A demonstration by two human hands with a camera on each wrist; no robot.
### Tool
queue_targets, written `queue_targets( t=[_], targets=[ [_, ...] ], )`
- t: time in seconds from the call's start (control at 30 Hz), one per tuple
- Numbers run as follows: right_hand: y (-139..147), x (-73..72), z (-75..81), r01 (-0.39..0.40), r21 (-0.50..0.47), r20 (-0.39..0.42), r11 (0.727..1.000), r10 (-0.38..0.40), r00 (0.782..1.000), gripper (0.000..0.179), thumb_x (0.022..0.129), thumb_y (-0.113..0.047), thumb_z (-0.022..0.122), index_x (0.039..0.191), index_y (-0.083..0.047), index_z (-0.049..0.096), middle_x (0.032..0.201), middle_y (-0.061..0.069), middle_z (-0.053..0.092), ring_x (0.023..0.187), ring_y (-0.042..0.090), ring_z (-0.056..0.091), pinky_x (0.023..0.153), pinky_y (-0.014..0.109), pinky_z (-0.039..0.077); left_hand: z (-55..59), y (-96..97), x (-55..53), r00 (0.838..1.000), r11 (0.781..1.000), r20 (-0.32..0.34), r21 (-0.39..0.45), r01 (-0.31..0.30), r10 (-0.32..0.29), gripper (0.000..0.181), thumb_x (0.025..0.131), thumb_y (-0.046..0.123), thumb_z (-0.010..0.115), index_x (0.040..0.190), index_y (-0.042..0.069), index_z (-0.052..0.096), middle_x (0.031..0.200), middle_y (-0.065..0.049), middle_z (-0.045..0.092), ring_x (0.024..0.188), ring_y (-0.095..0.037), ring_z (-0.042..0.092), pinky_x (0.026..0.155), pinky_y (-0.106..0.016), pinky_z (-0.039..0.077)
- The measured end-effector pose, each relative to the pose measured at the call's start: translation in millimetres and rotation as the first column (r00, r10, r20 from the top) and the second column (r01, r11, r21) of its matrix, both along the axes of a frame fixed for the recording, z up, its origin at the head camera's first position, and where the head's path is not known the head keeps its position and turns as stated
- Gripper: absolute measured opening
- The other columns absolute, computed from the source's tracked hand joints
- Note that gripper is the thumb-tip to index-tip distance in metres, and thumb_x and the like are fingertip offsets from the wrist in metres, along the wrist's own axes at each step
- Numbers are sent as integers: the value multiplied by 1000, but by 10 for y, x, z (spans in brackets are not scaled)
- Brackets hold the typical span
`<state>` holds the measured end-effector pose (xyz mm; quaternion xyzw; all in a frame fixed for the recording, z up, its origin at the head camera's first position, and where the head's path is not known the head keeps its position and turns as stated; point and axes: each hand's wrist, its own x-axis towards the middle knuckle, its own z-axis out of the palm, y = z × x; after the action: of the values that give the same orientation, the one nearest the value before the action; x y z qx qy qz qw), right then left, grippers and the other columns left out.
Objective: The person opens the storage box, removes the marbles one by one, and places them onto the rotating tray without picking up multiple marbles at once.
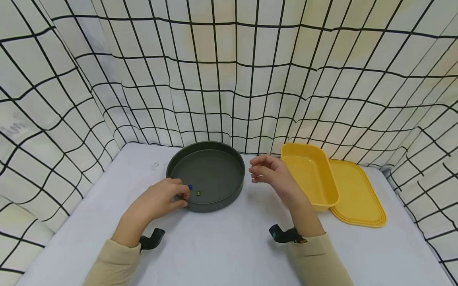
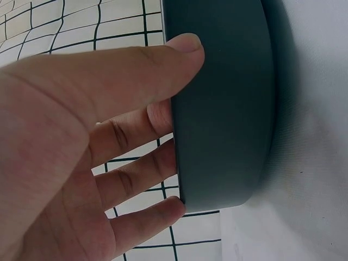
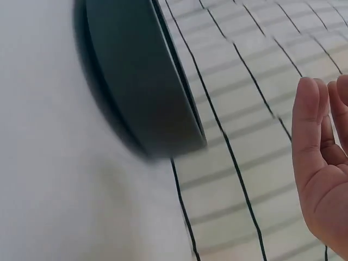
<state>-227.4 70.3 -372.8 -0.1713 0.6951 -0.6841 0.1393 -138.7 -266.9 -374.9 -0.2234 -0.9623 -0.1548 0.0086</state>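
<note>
A round dark grey pan [image 1: 214, 171] stands on the white table. In it, near its front left wall, lie a small blue marble [image 1: 190, 187] and a greenish marble [image 1: 198, 193]. My left hand [image 1: 162, 200] grips the pan's front left rim. Seen from the left wrist, the thumb [image 2: 182, 51] lies against the outer wall [image 2: 223, 119] while the other fingers pass behind the rim, their tips partly hidden. Just right of the pan, my right hand [image 1: 272, 174] hovers with fingers relaxed and bent, holding nothing; the right wrist view shows its fingers [image 3: 307, 119] apart from the pan.
A yellow rectangular tub [image 1: 309, 174] stands to the right behind my right hand. Next to it lies a flat yellow lid [image 1: 358, 194], partly under the tub's edge. White walls with a black grid [image 1: 232, 79] enclose the table at the back and sides.
</note>
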Motion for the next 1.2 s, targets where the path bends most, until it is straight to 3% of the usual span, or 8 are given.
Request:
queue_targets(
  t=[0.23,0.5,0.73,0.87,1.13,1.2],
  targets=[
    [513,-89,-71,88,52,24,995,-89,996,26,99,-20,63,120,-4,60,111,12,62,100,28,64,85,33,58,0,3,-1,1000,1000,8,-14,-5,5,20,82,16,82,84,28,66,85,12,57,82,-14,56,68,-31,47],
    [915,-137,-171,141,218,-85,966,-125,988,33,101,-15,59,125,7,54,111,20,60,91,27,64,81,30,59,-1,-3,4,1000,1000,2,-7,-2,2,20,83,17,82,83,29,65,85,12,56,82,-14,55,68,-30,47],
    [1051,-177,-292,169,481,-157,860,-105,982,25,99,-17,60,120,-3,61,106,17,62,87,28,62,77,32,59,-44,-29,-38,996,997,-63,17,70,-68,22,80,17,84,80,28,65,81,11,58,76,-14,56,68,-28,47],
    [1069,-186,-356,131,591,-135,796,-62,989,23,97,-18,62,118,-9,63,100,14,64,80,26,65,75,35,57,-48,-26,-52,997,997,-49,33,66,-64,21,82,22,83,80,30,64,82,11,59,79,-13,58,70,-28,47],
    [1021,-177,-381,35,653,-51,756,-3,999,27,96,-19,64,120,-6,62,97,13,62,75,22,60,68,31,52,-25,-17,-55,999,999,-23,33,40,-39,20,84,27,81,78,33,63,79,15,54,73,-12,54,65,-25,44],
    [1023,-176,-385,28,691,-53,722,12,999,27,96,-19,63,120,-7,63,98,11,63,78,22,59,70,32,51,-32,-16,-62,999,998,-21,38,44,-43,20,84,27,81,78,33,63,78,16,53,72,-11,54,64,-25,44]
  ],
)
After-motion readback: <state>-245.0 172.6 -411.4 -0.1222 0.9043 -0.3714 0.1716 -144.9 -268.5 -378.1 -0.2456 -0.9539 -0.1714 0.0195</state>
